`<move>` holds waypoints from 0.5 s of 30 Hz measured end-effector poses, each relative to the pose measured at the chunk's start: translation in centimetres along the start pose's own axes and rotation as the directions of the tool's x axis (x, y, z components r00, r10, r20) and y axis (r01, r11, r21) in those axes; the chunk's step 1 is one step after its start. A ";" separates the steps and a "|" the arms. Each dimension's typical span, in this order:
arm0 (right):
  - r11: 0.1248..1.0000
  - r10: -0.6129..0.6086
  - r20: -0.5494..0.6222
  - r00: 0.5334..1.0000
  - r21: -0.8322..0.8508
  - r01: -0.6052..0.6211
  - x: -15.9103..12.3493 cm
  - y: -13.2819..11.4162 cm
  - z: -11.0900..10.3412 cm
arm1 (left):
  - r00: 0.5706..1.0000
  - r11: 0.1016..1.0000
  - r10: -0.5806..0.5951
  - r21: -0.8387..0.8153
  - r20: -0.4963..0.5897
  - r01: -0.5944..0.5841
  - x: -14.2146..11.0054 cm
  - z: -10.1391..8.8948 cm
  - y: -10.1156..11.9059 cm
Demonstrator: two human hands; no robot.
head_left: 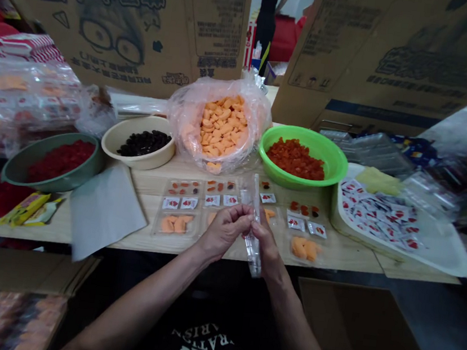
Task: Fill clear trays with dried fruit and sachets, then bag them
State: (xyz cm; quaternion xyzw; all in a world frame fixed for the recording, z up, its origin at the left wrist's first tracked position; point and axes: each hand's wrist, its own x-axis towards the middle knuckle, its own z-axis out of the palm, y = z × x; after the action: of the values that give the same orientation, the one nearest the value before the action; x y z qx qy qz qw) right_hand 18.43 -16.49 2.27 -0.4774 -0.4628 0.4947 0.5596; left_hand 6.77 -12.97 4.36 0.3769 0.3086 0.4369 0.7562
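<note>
My right hand [268, 246] grips a clear plastic tray [253, 254], which is turned up on edge so that I see its narrow side. The closed fingers of my left hand [227, 228] pinch at the tray's near face. Filled clear trays [177, 205] lie in a row on the table around and behind my hands. They hold orange puffed pieces [306, 248], small printed white sachets [296, 222] and reddish and dark bits [300, 208]. My hands and the upright tray hide parts of the middle trays.
Behind the row stand a cream bowl of black pieces [110, 140], an open bag of orange pieces [177, 108] and a green bowl of red-orange bits [337, 165]. A sachet-filled white tub [440, 260] is right; a grey-green bowl [12, 170] and white sheet [104, 216] are left. Cardboard boxes [217, 31] rise behind.
</note>
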 end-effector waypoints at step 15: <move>0.527 -0.384 -0.248 0.889 -0.850 -0.009 5.1 -0.4 -6.6 | 0.912 0.916 0.314 0.338 -0.262 -0.218 8.5 0.1 -3.0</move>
State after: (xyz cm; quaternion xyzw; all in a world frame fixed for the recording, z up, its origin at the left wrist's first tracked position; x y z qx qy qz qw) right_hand 25.49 -11.96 2.17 -0.7218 -0.5637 0.0395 0.3995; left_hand 11.75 -6.44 0.77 0.4530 0.4319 0.5386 0.5641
